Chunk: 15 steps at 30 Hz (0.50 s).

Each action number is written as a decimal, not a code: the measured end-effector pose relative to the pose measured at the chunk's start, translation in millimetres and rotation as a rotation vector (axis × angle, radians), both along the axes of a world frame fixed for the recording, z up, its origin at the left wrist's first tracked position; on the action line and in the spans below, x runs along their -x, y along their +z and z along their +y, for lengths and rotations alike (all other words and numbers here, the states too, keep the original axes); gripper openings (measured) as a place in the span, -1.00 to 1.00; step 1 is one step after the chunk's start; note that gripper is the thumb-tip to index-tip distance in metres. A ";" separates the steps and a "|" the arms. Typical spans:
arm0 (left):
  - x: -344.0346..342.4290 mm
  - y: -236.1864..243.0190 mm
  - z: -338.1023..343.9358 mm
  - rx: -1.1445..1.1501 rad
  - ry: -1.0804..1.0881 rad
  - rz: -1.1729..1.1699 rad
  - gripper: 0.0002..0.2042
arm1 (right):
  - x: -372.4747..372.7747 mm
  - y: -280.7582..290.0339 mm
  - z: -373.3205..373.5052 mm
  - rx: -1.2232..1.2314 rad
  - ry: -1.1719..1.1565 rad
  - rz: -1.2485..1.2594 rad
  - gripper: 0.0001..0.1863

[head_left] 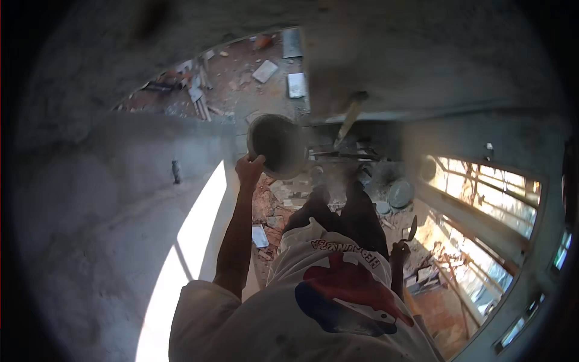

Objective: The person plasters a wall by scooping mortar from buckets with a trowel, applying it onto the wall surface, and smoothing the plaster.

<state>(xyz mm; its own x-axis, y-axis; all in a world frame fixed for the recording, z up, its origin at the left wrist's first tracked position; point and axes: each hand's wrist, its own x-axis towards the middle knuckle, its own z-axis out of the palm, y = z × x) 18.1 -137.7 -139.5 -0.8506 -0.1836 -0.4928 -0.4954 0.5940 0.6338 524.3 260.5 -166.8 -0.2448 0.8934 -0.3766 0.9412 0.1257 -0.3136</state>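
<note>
Our left hand (pixel 249 167) grips the rim of a round mortar pan (pixel 276 145), held out just above it; our right hand (pixel 399 252), lower down, is closed around a trowel (pixel 411 230) pointing up, with a window grille (pixel 482 205) beyond

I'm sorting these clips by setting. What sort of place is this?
Most likely a building site, indoors, with plastering under way. The walls are bare grey render, broken bricks and rubble litter the floor, the left hand grips a mortar pan, and the right hand holds a trowel.
</note>
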 end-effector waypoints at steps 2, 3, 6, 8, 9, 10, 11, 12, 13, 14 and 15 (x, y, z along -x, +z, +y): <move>-9.4 -6.5 17.9 -0.027 -0.076 -0.024 -0.65 | 12.9 27.5 -34.1 0.077 -0.075 -0.195 -0.75; -13.1 11.4 64.0 -0.099 -0.108 -0.104 -0.68 | -30.7 16.8 -39.5 0.032 0.299 -0.386 -0.71; -22.3 -4.4 107.1 -0.144 -0.249 -0.119 -0.75 | -21.4 27.3 -80.0 0.298 -0.546 -0.248 -0.60; -31.6 3.1 157.8 -0.157 -0.417 -0.162 -0.76 | -39.6 21.0 -107.0 0.247 -0.666 -0.214 -0.66; -37.0 3.7 181.5 -0.168 -0.522 -0.165 -0.75 | -41.4 22.5 -114.4 0.244 -0.766 -0.164 -0.66; -44.5 4.0 207.8 -0.184 -0.630 -0.171 -0.75 | -52.2 16.3 -125.3 0.249 -0.848 -0.158 -0.66; -53.3 3.8 235.1 -0.182 -0.713 -0.183 -0.75 | -65.9 2.3 -140.2 0.234 -0.854 -0.138 -0.65; -60.2 3.3 259.1 -0.204 -0.792 -0.179 -0.74 | -73.6 -9.4 -152.5 0.224 -0.842 -0.114 -0.65; -72.5 0.6 282.7 -0.222 -0.869 -0.178 -0.72 | -74.0 -13.3 -163.9 0.237 -0.906 -0.105 -0.65; -89.6 18.4 311.8 -0.213 -0.902 -0.225 -0.71 | -67.7 -14.1 -179.7 0.244 -0.875 -0.062 -0.65; -95.9 12.5 328.6 -0.194 -0.955 -0.225 -0.71 | -62.9 -15.5 -193.4 0.247 -0.826 -0.010 -0.65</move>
